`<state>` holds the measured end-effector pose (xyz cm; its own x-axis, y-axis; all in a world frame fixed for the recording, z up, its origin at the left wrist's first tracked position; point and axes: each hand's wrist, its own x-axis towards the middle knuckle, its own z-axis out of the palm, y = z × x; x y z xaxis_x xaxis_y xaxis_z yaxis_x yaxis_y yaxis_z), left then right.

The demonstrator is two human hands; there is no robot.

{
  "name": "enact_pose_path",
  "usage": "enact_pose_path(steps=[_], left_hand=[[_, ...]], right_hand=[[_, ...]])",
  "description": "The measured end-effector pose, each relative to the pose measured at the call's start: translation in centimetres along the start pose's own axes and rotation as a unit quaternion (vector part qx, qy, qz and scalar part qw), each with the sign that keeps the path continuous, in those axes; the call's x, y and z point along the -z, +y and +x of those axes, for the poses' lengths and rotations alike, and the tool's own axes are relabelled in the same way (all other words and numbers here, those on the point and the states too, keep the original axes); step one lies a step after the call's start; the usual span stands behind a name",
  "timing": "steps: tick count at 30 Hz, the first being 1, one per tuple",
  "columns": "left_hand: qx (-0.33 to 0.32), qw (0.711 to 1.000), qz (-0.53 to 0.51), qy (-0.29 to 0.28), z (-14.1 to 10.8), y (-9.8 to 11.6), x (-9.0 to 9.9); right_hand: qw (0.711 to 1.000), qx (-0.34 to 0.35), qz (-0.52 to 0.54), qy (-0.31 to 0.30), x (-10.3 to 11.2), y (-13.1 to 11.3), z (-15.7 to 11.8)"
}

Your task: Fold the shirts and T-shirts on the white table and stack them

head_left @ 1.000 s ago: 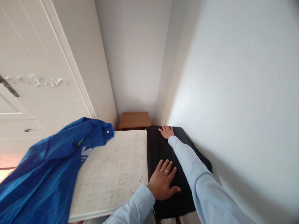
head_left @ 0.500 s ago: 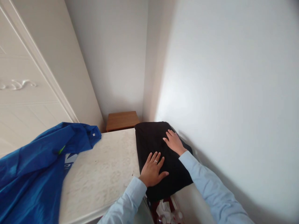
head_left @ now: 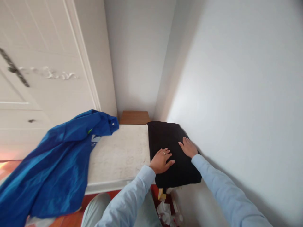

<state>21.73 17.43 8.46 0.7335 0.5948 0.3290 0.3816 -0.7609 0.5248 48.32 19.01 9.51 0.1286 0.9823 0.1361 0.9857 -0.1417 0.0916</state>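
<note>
A black cloth (head_left: 176, 175), folded into a rough rectangle, covers the right end of a white, stained tabletop (head_left: 118, 157) against the wall. My left hand (head_left: 162, 161), with a ring on one finger, lies palm down on the cloth's left part, fingers spread. Flat on its right part, near the wall, rests my right hand (head_left: 188, 147), its fingers stretched out. Neither hand grips anything. To the left, a blue garment (head_left: 66, 157) with a white print is draped over the table and hangs off its front.
A white wardrobe (head_left: 90, 47) with a dark handle stands at the left. Behind the table is a brown wooden piece of furniture (head_left: 134, 117). White tissues (head_left: 164, 209) and a yellow box (head_left: 162, 193) sit below the cloth. The wall (head_left: 236, 78) bounds the right side.
The view has turned left, so more of the wardrobe and the floor shows. Both hands stay flat on the black cloth, the right one now a little nearer its wall-side edge.
</note>
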Motion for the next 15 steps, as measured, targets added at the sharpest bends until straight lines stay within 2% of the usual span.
enact_pose_path(steps=[2,3,5,7,9,11,13,15], left_hand=[[0.005,0.998,-0.037,0.051,-1.3,0.0,1.0],[0.004,0.996,-0.045,0.078,-2.3,-0.3,1.8],[0.004,0.991,-0.034,0.127,-4.5,-1.4,4.4],[0.036,0.984,0.014,0.173,-7.5,-3.4,8.3],[0.111,0.966,0.089,0.215,-11.0,-5.9,13.3],[0.215,0.927,0.176,0.253,-14.8,-8.8,18.8],[0.326,0.868,0.238,0.291,-18.3,-11.5,23.9],[0.426,0.814,0.238,0.314,-20.9,-13.7,27.9]], right_hand=[[1.000,-0.017,-0.024,0.007,0.1,-0.3,0.0],[0.999,-0.017,-0.032,0.028,0.0,-0.6,-0.1],[0.994,0.031,-0.015,0.101,-0.3,-1.7,-0.6],[0.981,0.099,0.053,0.160,-0.6,-3.5,-2.0],[0.959,0.166,0.153,0.173,-0.8,-5.9,-4.4],[0.933,0.205,0.251,0.156,-0.9,-8.8,-7.4],[0.908,0.212,0.336,0.134,-1.2,-11.8,-10.5],[0.883,0.200,0.411,0.111,-1.6,-14.9,-13.2]])
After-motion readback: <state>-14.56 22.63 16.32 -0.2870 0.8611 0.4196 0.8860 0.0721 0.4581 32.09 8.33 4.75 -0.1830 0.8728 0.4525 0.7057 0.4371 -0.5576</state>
